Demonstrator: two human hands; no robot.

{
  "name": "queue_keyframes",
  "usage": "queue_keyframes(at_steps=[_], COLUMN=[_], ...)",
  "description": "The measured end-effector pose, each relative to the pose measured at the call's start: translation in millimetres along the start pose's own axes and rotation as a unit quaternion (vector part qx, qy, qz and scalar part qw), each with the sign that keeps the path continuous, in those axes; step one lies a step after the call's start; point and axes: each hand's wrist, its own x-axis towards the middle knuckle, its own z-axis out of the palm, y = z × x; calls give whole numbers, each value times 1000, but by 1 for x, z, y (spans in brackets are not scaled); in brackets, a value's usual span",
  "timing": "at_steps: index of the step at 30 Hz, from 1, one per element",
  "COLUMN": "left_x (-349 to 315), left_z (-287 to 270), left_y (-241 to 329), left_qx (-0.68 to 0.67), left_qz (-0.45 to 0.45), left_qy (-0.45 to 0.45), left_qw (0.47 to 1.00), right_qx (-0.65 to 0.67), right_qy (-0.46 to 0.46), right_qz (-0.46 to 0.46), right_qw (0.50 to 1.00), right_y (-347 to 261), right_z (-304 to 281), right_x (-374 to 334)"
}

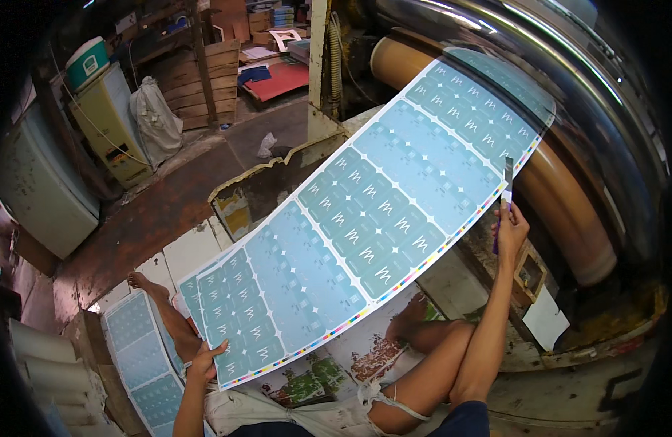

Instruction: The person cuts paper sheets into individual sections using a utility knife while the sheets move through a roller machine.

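Observation:
A long printed sheet (pixel 310 262) in teal and light blue panels slopes from the rollers down to my lap, with a strip of coloured squares along its near edge. At its lower left corner, my left hand (pixel 203 360) is closed, the thumb on top of the sheet. My right hand (pixel 512 231) grips the purple handle of a cutter knife (pixel 508 177) beside the sheet's right edge, close to the rollers. Its broad grey blade points up and overlaps the sheet's edge in this view; whether it touches is unclear.
A shiny metal roller (pixel 489 29) and a brown roller (pixel 569 207) stand at the upper right, the sheet's top end between them. More printed sheets (pixel 143 349) lie at lower left, near my outstretched leg. Behind are a yellowish cabinet (pixel 114 124), a white sack (pixel 155 120) and a red board (pixel 278 80).

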Motion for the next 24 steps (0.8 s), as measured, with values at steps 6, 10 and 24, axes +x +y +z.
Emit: queue_keyframes(at_steps=[6, 10, 24], left_x=[4, 38, 97], left_z=[18, 46, 147], left_y=[-9, -23, -120], left_qx=[19, 11, 18], left_qz=[-17, -11, 97], left_qy=[45, 53, 214], left_qw=[999, 998, 972], right_qx=[19, 36, -169], right_qy=[-29, 34, -60], right_qz=[-40, -69, -352], right_qw=[999, 996, 919], right_y=[46, 78, 216], right_z=[3, 3, -28], right_x=[43, 102, 282])
